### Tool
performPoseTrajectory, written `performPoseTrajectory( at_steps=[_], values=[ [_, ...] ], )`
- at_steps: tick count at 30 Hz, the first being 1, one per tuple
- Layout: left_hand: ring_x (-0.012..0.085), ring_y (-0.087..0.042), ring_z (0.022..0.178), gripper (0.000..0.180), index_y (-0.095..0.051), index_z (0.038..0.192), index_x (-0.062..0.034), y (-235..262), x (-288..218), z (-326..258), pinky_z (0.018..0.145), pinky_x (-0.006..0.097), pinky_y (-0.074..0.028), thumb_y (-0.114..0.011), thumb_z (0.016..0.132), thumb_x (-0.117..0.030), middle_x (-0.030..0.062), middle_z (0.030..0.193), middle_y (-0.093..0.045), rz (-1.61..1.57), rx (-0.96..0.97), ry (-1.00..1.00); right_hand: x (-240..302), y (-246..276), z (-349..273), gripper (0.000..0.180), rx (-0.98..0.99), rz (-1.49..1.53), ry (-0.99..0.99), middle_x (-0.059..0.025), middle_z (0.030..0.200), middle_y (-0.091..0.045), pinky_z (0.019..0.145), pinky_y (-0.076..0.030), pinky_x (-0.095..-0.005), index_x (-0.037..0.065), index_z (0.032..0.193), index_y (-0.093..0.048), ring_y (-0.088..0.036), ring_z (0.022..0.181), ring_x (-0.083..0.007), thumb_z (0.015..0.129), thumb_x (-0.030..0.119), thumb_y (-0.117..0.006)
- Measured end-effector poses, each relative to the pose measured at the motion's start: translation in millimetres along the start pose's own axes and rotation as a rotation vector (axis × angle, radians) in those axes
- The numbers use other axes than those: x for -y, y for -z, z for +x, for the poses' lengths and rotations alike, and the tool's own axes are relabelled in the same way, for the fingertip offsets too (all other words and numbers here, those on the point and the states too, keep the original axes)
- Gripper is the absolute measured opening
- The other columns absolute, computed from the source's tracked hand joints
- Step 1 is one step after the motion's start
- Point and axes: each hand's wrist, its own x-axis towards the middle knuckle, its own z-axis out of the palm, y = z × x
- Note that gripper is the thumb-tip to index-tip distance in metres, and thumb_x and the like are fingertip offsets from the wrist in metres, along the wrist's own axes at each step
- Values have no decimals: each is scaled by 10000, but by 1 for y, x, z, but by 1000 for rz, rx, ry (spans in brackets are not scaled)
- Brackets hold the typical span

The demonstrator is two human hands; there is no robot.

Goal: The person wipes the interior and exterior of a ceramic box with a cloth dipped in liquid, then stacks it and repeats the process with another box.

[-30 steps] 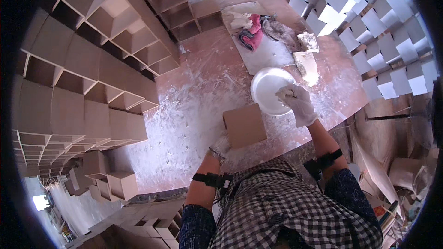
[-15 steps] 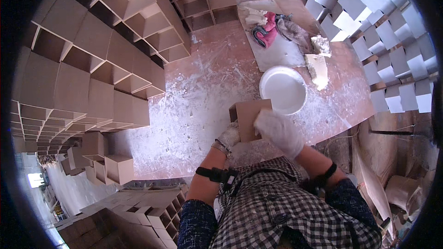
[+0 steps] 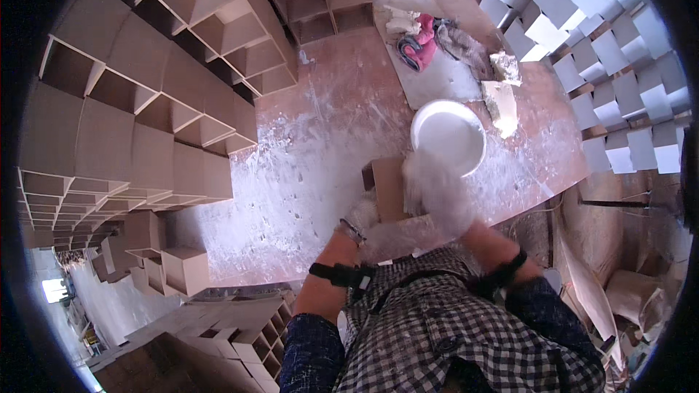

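Observation:
A small brown cardboard box [image 3: 390,188] stands on the white-smeared tabletop in front of me, with its open side at the left. My left hand [image 3: 362,211], in a pale glove, grips the box by its left edge; some fingers are hidden at the opening. Over the right side of the box is my right hand [image 3: 440,193], also gloved and smeared by motion, so its fingers cannot be made out. A round white basin [image 3: 415,129] with white contents sits just beyond that hand, which overlaps its near rim in view.
Stacked brown open boxes [image 3: 153,105] line the left side. Pale box pieces [image 3: 615,102] are piled at the far right. Behind the basin, a board [image 3: 455,86] carries a pink and grey cloth [image 3: 417,51]; yellowish foam-like chunks [image 3: 500,105] lie beside it. The table edge runs close to me.
My right hand has shifted slightly across the box's right side and is now strongly blurred. My left hand and the box stay nearly in place.

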Motion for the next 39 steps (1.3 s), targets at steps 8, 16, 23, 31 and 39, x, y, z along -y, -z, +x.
performPoseTrajectory(
  at_steps=[8, 16, 23, 31, 39],
  values=[
    [234, -523, 1190, 429, -492, 1312, -45, -5, 35, 16, 987, 343, -430, -494, 942, -263, 115, 1374, -480, -359, 66, -205, 53, 2, 43, 221, 234, -1, 113, -138, 991, -589, 896, -478, -439, 31, 983, -604, -557, 1067, -339, 768, 66, -568],
    [346, -575, 1085, 656, -419, 1374, -89, -5, 44, 38, 908, 409, -471, -658, 811, -325, 209, 1232, -542, 1225, 129, -424, 65, -29, 11, 93, 443, -162, 310, -108, 965, -564, 621, -435, -401, 40, 795, -586, -544, 916, -309, 770, 128, -566],
    [303, -627, 1016, 454, -565, 1246, -104, -14, 46, 33, 817, 427, -514, -634, 825, -259, 189, 1149, -619, -186, -58, -202, 100, -27, 12, 70, 289, -122, 177, -93, 921, -562, 614, -449, -380, 92, 793, -574, -574, 813, -265, 749, 146, -576],
    [226, -613, 1085, 354, -658, 1104, -67, -18, 7, 13, 824, 392, -518, -597, 818, -268, 186, 1147, -633, 1475, -140, -706, 81, -23, 71, 283, 582, -376, 214, -129, 986, -628, 809, -494, -391, 42, 1077, -608, -599, 954, -302, 819, 153, -574],
    [247, -597, 1082, 517, -587, 1239, -69, -9, 25, 29, 840, 366, -514, -647, 785, -310, 161, 1251, -575, 289, 103, -508, 103, -11, 23, 191, 589, -292, 595, -101, 938, -598, 823, -476, -388, 52, 947, -601, -580, 943, -275, 790, 159, -578]
  ],
)
